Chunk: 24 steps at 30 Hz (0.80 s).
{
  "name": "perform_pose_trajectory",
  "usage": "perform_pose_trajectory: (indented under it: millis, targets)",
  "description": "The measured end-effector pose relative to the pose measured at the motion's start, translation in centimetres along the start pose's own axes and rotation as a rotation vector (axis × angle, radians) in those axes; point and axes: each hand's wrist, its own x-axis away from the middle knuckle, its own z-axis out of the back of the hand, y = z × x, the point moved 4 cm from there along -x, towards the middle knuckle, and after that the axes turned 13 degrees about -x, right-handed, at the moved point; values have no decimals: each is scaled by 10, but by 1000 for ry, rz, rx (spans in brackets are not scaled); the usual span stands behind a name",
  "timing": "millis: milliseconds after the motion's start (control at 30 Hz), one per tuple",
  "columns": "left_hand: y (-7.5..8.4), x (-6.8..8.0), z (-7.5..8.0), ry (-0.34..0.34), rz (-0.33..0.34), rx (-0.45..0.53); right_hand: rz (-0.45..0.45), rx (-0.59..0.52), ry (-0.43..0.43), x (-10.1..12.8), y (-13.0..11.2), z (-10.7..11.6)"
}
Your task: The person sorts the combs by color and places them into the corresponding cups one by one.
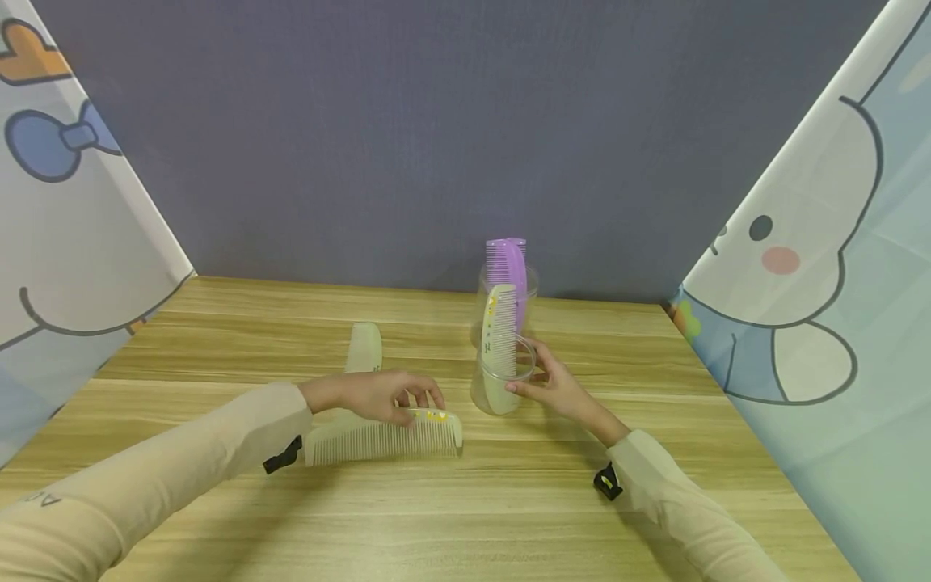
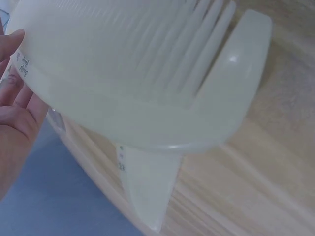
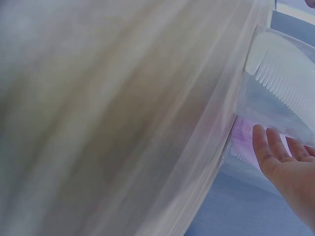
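Head view: left hand [image 1: 378,396] pinched a cream comb [image 1: 383,438] at mid-frame on the desk [image 1: 465,501]; right hand [image 1: 556,388] grasped the clear cup [image 1: 502,380], apparently awaiting the comb's insertion.

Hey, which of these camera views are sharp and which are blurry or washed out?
Head view: sharp, evenly lit, soft shadows beneath the left hand and cream comb. Left wrist view: comb so close it looks soft and pale. Right wrist view: mostly a blur; only a comb's teeth and fingertips read.
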Motion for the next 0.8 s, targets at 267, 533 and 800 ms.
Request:
perform_pose_trajectory:
  millis: [267, 533, 800]
  targets:
    - [7, 0, 19, 101, -34, -21, 11, -11, 0, -1, 1, 0]
    - [11, -2, 41, 248, -66, 17, 33, -4, 2, 0, 1, 0]
    - [18, -2, 64, 438, -59, 57, 53, 18, 8, 1, 0, 0]
